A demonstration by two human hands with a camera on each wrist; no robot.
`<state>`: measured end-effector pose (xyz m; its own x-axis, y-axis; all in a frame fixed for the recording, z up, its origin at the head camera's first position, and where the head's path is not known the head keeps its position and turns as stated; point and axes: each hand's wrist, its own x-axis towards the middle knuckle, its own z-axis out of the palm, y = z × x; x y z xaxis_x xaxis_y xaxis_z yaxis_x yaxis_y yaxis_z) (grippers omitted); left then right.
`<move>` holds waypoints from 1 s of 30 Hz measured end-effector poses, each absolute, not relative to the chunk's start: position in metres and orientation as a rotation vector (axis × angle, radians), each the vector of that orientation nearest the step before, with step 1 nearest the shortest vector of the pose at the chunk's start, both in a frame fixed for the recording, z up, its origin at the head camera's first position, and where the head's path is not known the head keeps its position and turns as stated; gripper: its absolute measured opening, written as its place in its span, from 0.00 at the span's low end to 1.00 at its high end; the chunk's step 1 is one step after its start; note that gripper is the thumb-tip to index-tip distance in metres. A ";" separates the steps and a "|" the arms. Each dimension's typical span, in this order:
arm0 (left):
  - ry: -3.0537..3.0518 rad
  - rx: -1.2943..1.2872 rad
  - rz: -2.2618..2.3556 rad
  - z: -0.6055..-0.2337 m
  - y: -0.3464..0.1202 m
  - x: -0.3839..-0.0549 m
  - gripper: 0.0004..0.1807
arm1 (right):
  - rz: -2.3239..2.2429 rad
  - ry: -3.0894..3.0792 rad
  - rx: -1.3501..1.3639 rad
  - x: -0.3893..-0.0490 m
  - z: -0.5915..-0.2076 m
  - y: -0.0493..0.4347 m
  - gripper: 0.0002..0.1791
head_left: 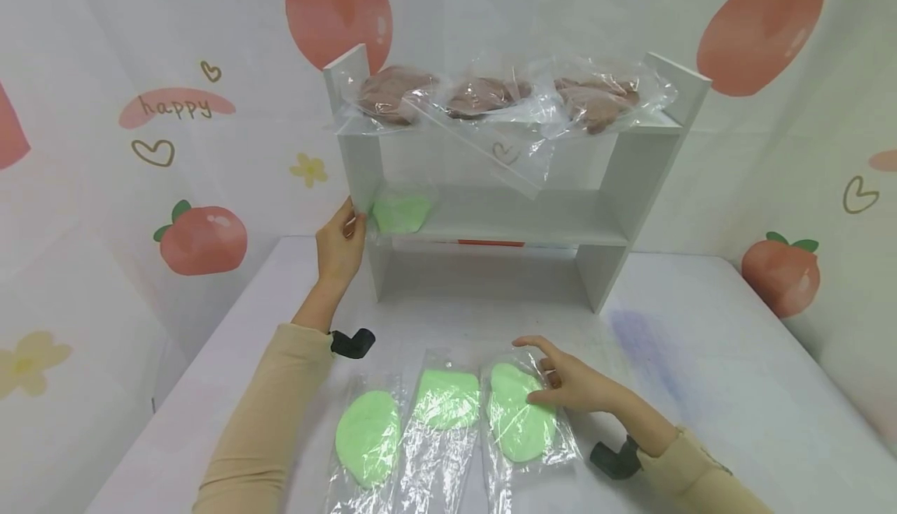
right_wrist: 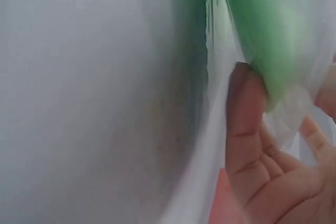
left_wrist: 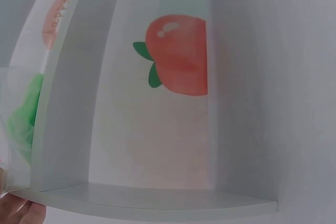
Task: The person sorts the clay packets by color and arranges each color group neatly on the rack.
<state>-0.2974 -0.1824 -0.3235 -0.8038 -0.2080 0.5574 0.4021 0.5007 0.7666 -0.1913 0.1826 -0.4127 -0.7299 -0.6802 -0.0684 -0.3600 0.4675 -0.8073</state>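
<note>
Head: left hand (head_left: 341,245) pinches shelf side (head_left: 364,167), right hand (head_left: 578,381) spread, touching green bag (head_left: 518,424) (brown bags (head_left: 483,97) only here).

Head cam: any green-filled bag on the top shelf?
No, the top shelf shows brown-filled bags, while one green-filled bag sits on the shelf below, at its left end.

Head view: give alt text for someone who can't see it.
A person's left grip holds a white shelf by its side; the right grip touches the rightmost of three bagged green pieces. The shelf holds bagged brown pieces and another green one.
</note>
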 end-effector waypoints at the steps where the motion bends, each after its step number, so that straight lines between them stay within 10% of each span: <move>1: -2.141 -0.157 -1.311 -0.323 -0.182 -0.297 0.23 | -1.165 2.340 -0.895 -0.192 -0.413 0.183 0.41; 15: -2.150 -0.145 -1.293 -0.323 -0.181 -0.295 0.23 | -1.311 2.356 -0.958 -0.196 -0.406 0.185 0.17; 30: -2.120 -0.150 -1.311 -0.323 -0.181 -0.296 0.23 | -1.386 2.424 -0.862 -0.198 -0.390 0.189 0.15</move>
<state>-0.2962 -0.1808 -0.3228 -0.7930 -0.2239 0.5666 0.4069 0.4976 0.7660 -0.1982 0.1888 -0.3899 -0.8043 -0.5864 0.0960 -0.3801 0.3835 -0.8417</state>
